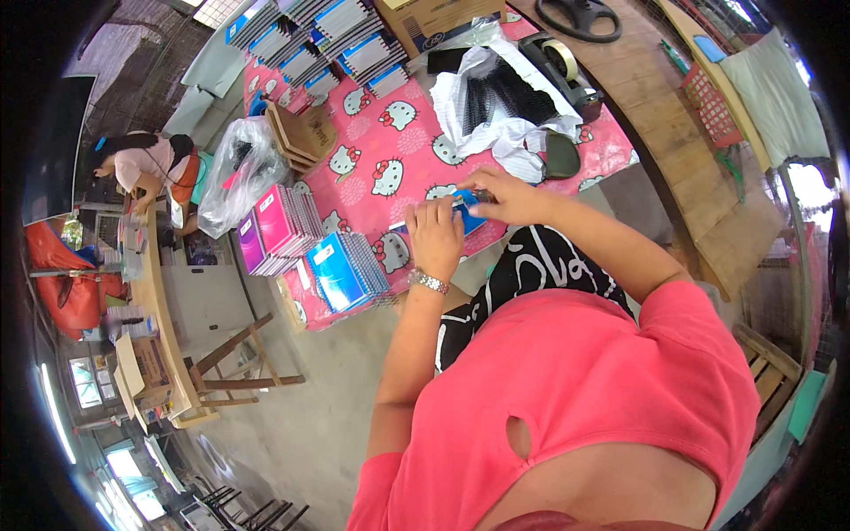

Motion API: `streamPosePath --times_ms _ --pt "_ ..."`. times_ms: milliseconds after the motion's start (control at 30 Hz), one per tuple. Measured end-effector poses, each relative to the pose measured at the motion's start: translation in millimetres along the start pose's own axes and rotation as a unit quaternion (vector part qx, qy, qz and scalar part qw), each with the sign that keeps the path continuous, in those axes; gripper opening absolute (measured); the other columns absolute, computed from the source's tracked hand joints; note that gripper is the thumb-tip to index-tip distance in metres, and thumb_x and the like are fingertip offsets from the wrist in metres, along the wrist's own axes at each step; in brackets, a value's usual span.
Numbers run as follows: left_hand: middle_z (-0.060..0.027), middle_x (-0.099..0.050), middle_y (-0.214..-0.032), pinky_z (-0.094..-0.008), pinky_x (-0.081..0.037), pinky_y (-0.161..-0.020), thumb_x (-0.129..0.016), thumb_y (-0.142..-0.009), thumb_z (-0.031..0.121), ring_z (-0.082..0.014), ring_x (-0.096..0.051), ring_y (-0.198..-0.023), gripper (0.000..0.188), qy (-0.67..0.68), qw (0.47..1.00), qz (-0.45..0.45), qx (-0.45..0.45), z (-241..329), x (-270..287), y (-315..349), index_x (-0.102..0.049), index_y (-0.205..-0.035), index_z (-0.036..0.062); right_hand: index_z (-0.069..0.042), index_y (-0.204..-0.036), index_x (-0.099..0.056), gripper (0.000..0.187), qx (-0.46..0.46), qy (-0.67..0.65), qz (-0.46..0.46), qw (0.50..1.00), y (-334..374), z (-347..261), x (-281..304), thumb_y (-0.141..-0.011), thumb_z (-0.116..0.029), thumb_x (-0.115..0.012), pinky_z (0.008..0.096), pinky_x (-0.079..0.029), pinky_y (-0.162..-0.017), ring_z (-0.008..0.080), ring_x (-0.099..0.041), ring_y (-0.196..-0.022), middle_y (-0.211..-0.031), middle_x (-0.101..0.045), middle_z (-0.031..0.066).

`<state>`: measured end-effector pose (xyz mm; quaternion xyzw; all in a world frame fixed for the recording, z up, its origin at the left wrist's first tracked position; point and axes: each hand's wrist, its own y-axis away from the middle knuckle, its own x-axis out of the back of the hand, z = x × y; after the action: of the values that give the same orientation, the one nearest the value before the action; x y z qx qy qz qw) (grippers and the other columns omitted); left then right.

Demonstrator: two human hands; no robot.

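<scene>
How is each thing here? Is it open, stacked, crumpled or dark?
Left hand, curled at the blue item
Right hand, curled at it too
Blue item, partly hidden, unclear if open
Blue notebooks, stacked
Pink notebooks, stacked
Purple notebooks, stacked
Plastic bag, crumpled
White wrapping, crumpled
Tape dispenser, roll loaded
Cardboard box at left, flaps open
Big screen, dark

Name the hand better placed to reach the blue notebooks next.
Left, most likely: the left hand is nearer the blue notebooks, which lie to its left. The right hand is farther off, with the left between.
</scene>
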<state>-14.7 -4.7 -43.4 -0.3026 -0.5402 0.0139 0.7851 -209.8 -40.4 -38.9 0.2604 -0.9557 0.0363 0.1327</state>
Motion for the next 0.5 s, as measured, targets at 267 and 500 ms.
streamPosePath --times_ms 267,500 --pt "-0.0112 -0.060 -0.100 -0.0486 -0.036 -0.099 -0.063 -0.084 0.016 -0.0302 -0.054 -0.099 0.027 -0.003 0.998 -0.051 -0.034 -3.0 0.6 5.8 -0.057 -0.107 0.0046 -0.005 -0.110 -0.054 0.031 0.130 0.183 0.084 0.971 4.8 -10.7 -17.0 -0.087 -0.022 -0.065 0.0474 -0.049 -0.077 0.0392 -0.063 -0.085 -0.089 -0.064 0.0188" --pt "-0.0088 -0.061 -0.101 -0.0479 -0.036 -0.098 -0.060 -0.088 0.018 -0.0298 -0.055 -0.098 0.023 0.028 0.996 -0.073 -0.043 -13.3 4.1 9.0 -0.057 -0.107 0.0062 -0.007 -0.094 -0.064 0.024 -0.020 0.419 0.166 0.893 25.1 11.0 70.7 -0.073 -0.018 -0.067 0.0460 -0.047 -0.086 0.0368 -0.057 -0.101 -0.099 -0.062 0.0146"
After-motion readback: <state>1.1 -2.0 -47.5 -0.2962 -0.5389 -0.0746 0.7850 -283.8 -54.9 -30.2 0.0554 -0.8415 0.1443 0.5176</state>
